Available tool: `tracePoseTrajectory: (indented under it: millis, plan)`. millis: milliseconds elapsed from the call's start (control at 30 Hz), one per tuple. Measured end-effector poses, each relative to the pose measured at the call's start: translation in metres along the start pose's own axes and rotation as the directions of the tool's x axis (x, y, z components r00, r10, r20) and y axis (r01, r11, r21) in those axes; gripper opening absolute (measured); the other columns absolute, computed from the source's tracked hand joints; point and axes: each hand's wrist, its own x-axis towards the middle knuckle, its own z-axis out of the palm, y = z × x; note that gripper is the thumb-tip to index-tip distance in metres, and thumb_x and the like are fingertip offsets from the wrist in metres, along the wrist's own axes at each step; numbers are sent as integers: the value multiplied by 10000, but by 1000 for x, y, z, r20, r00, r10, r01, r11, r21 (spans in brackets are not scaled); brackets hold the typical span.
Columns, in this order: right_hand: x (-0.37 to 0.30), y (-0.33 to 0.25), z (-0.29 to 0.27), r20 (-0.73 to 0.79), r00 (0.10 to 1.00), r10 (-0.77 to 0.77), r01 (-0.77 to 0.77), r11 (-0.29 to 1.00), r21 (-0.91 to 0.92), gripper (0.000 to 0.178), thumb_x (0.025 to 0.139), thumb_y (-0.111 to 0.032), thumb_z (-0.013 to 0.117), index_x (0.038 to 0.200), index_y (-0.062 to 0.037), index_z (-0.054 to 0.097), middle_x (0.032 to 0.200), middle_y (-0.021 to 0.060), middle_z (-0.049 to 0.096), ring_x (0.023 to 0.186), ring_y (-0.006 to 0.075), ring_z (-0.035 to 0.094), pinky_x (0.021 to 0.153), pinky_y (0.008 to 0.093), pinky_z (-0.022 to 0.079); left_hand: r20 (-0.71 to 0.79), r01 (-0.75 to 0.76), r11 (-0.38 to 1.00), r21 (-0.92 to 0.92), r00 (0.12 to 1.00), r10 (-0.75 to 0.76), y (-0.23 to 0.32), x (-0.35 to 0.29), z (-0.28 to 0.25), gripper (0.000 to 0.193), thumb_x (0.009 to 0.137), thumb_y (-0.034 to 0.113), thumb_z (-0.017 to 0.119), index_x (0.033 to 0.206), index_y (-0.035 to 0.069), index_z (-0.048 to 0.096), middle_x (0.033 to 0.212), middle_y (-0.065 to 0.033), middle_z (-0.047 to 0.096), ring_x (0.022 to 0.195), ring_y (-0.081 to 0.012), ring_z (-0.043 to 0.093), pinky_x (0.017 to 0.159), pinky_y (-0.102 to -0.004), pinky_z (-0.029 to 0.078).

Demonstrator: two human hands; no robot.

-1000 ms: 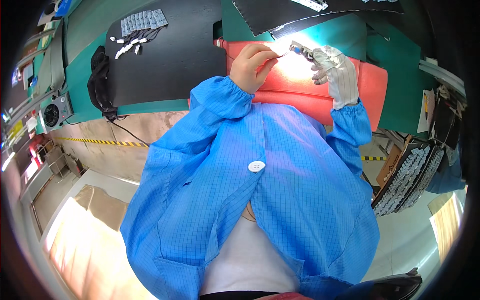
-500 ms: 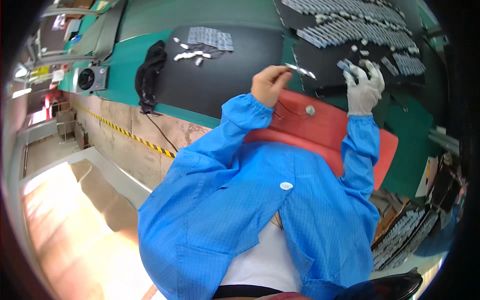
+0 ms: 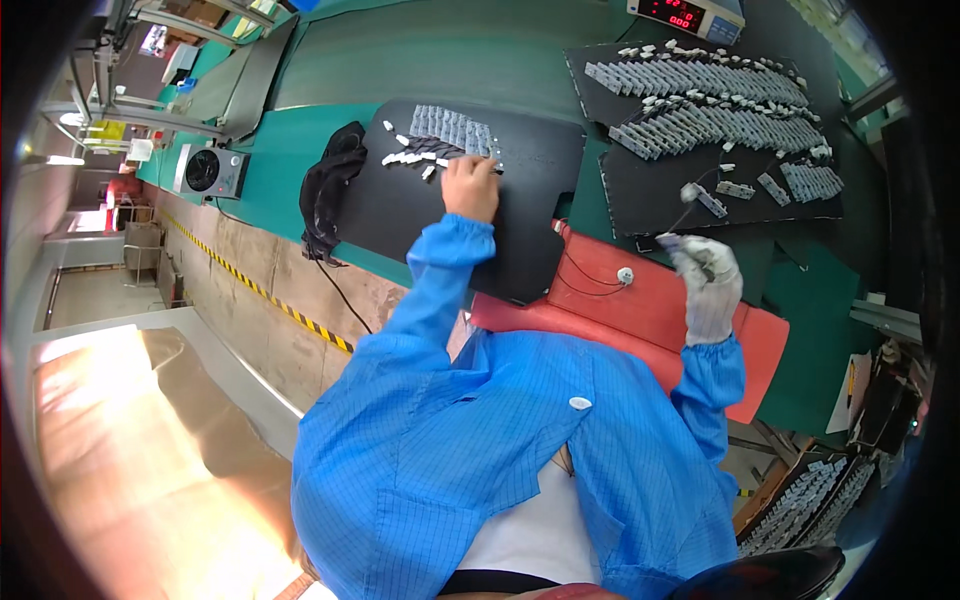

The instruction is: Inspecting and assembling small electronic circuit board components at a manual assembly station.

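Note:
My bare left hand point(image 3: 470, 190) reaches over the left black mat point(image 3: 530, 230), fingers pinched at the near right end of a row of small grey blocks point(image 3: 450, 127). Whatever is between its fingertips is hidden. Dark wires and white connectors point(image 3: 405, 158) lie in front of that row. My right hand point(image 3: 706, 275), in a white glove, hovers by the near edge of the right black mat point(image 3: 640, 200). Its fingers are curled, with a small thing at the tips too blurred to name. Just beyond it, a loose grey block point(image 3: 710, 202) with a wired white connector lies on that mat.
Long rows of grey blocks point(image 3: 715, 130) fill the right mat's far side. Behind them stands a box with a red display point(image 3: 690, 15). A red tray-like surface point(image 3: 650, 310) is before my body, with a round white piece point(image 3: 625, 275). Black cloth point(image 3: 335, 185) lies far left.
My left hand has moved left to the row on the left mat; a shiny slim thing was at its fingers before. My gloved right hand has drawn back toward me from the grey blocks.

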Motion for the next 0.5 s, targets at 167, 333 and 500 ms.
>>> tracePoseTrajectory:
  millis: [167,333,500]
  plan:
    - [-24,-32,10,230,920,317,-350,929,121,122,793,-2,631,911,16,605,799,72,630,675,125,596,613,225,477,612,468,477,-744,764,205,122,-3,-37,384,683,-19,696,1051,85,672,844,-54,564,823,-152,582,698,-278,478]
    - [-24,-29,-1,367,846,387,-511,785,351,139,755,-83,640,843,21,613,795,98,632,620,164,619,561,261,510,446,266,441,-857,812,376,144,-28,-1,276,720,-47,656,971,64,683,846,-64,551,762,-172,574,668,-276,478]
    - [-29,-16,-15,286,856,431,-517,698,496,247,761,-57,616,983,52,621,888,103,653,694,144,625,636,254,522,529,347,515,-784,808,261,154,-30,5,122,774,39,675,896,33,685,803,-82,637,747,-208,630,686,-276,507]
